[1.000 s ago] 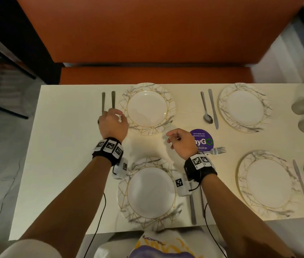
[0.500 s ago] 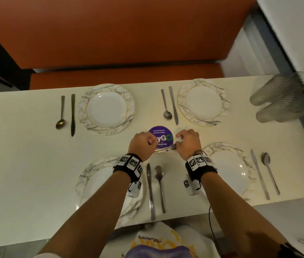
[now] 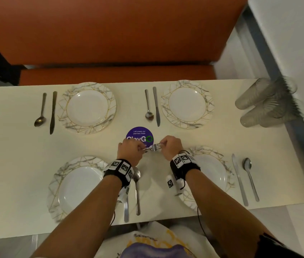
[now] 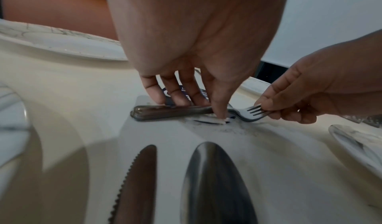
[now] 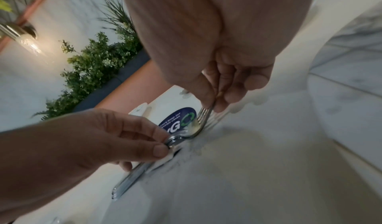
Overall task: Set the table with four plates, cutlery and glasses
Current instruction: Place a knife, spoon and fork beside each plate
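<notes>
We hold the forks between both hands, long axis running crosswise: our left hand pinches the handles, our right hand pinches the tines, just beyond the near spoon.

I read one sign: a round purple sticker on the table, saying "Let's keep our pantries clean" over a big "ClayGO", part hidden by the left hand. Smaller print below is unreadable. Wristbands carry square black-white codes, no text.
</notes>
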Available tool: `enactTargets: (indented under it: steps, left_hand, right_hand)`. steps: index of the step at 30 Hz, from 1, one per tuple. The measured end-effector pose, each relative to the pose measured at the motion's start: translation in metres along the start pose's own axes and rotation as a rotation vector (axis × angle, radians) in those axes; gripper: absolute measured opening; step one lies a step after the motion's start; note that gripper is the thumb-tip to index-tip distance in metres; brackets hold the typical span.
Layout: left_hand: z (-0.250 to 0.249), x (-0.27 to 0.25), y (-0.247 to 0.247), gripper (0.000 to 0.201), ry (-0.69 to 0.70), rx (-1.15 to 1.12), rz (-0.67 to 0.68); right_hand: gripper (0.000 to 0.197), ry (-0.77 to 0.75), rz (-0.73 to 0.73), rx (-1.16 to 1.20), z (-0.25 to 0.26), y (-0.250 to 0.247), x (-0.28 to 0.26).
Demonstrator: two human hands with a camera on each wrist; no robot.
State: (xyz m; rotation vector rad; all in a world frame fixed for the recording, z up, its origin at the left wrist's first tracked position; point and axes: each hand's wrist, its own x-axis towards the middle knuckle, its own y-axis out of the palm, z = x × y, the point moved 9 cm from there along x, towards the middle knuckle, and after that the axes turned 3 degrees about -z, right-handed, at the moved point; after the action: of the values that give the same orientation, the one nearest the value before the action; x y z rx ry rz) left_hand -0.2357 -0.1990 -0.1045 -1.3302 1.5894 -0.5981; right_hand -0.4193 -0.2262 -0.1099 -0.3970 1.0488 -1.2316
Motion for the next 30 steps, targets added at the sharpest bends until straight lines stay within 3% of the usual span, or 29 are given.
enactTargets:
  steps: [6,11,15,18,30]
  left_hand:
    - [-0.015,0.002,-0.016,0.009,0.015,-0.175,-0.039]
    - [-0.023,0.001,-0.044,0.010,-0.044,-0.432,-0.130]
    - [-0.024,-0.006,-0.050,0.012,-0.165,-0.736,-0.130]
    - [-0.027,-0.012,-0.052,0.015,-0.192,-0.860,-0.139]
    - [0.001,-0.042,-0.061,0.029,-0.289,-1.154,-0.140]
  right_hand:
    - [0.017,-0.076,-0.076,0.132,0.021,-0.031,0.008]
    - [0.020,-0.086,-0.157,0.456,0.040,-0.061,0.013]
    - [0.038,0.016,0.024,0.728,0.053,-0.047,0.009]
    - [0.029,-0.030,0.142,0.829,0.068,-0.033,0.002]
    - [0.022,-0.092,0.129,0.970,0.095,-0.018,-0.015]
